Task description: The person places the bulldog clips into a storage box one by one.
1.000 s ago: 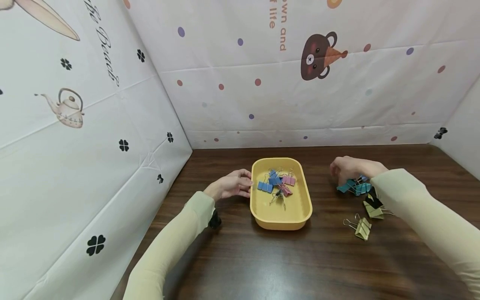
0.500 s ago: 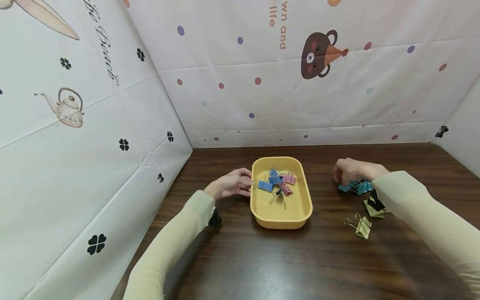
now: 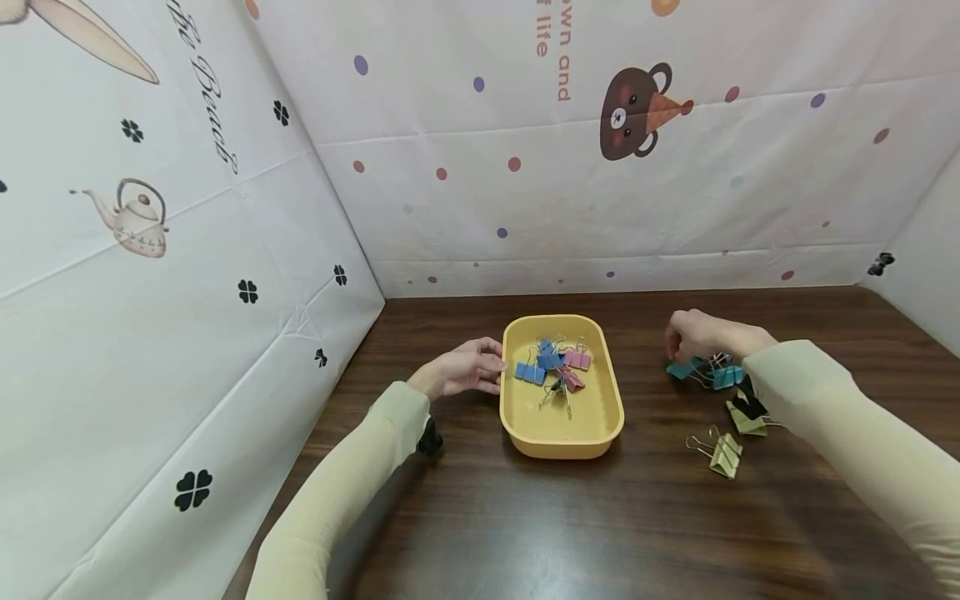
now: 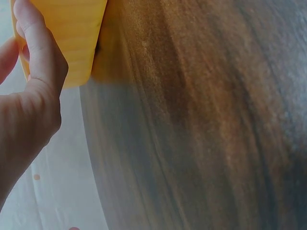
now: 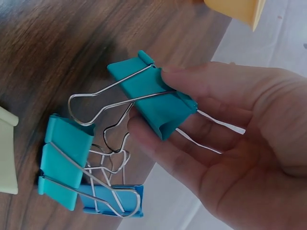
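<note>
Left forearm (image 3: 333, 500) and right forearm (image 3: 847, 433) slant forward and inward, each ending in a hand. Left hand (image 3: 467, 368): fingers slightly bent in a light grip. Right hand (image 3: 699, 335), well apart to its right: thumb (image 5: 194, 82) opposing curved fingers in a pinch.

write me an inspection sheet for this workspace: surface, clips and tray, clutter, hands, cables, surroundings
Surface: dark wood-grain table, with a pale sheen toward the viewer
Tray: yellow tray upright, holding blue clips and pink clips
Loose clips: right of the tray, a second teal clip, a loose blue clip and two pale yellow clips
Clutter: nothing seen
Left hand: grips the tray's left rim
Right hand: pinches a teal clip between thumb and fingers
Cables: nothing seen
Surroundings: white printed sheeting behind and at the left
</note>
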Demonstrator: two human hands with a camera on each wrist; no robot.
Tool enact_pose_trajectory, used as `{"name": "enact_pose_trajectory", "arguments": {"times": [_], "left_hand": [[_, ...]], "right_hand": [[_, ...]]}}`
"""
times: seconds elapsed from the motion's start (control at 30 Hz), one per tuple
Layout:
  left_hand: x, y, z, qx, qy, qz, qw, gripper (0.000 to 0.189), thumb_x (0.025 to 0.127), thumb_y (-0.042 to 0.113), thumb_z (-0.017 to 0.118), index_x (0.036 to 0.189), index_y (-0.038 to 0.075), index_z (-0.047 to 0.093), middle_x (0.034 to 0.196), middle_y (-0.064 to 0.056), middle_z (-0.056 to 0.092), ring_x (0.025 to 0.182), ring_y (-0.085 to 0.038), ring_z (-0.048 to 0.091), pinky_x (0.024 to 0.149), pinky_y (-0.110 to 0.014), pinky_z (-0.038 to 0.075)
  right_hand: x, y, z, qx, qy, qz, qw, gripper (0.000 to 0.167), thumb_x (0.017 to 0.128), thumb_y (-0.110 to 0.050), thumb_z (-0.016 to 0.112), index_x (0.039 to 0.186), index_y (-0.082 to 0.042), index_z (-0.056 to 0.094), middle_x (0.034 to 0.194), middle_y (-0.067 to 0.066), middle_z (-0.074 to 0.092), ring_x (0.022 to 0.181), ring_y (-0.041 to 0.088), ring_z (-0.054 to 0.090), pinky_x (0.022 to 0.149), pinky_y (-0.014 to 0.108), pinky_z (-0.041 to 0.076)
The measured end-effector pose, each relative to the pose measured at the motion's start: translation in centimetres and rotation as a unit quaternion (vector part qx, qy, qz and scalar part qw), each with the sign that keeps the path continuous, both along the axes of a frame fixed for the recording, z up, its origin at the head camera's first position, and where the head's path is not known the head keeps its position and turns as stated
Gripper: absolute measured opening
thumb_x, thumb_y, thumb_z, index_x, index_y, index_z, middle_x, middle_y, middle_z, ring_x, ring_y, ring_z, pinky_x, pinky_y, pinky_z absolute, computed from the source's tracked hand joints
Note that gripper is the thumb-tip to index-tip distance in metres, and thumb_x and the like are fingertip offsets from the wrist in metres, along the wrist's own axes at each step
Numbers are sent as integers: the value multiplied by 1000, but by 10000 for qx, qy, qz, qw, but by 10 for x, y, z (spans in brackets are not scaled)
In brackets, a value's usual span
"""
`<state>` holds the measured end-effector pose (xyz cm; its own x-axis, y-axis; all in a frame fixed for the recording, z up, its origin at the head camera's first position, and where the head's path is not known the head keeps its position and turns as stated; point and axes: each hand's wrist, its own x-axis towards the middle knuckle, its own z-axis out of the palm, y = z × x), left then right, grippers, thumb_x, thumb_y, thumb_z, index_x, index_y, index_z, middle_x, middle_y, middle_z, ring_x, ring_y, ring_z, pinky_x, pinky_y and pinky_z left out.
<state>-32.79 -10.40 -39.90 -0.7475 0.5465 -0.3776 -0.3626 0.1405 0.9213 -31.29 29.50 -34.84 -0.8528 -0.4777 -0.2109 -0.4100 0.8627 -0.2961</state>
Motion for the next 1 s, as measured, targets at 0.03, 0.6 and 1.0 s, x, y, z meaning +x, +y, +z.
{"name": "enact_pose_trajectory", "arguments": {"times": [0.03,0.6,1.0], "left_hand": [[0,0,0,-10,1,7,10000,39,98,3,50,133,0,33,101,-13,55,78,-18,60,72,-34,59],[0,0,-2,-1,-36,16,10000,37,98,3,50,132,2,34,100,-12,54,78,-19,59,73,-35,59],[0,0,-1,25,-1,-12,10000,40,98,3,50,134,0,32,101,-13,54,77,-18,60,73,-34,59]], "right_hand": [[0,-1,1,-16,16,7,10000,11,72,5,66,72,-6,69,66,-3,63,59,11,48,53,27,41],[-4,-25,32,-288,216,-154,9992,5,80,-1,67,80,-4,70,74,3,65,64,14,51,57,29,44],[-14,-50,52,-492,682,-2,9965,3,79,-5,71,77,-4,71,70,2,67,63,13,53,59,27,44]]}}
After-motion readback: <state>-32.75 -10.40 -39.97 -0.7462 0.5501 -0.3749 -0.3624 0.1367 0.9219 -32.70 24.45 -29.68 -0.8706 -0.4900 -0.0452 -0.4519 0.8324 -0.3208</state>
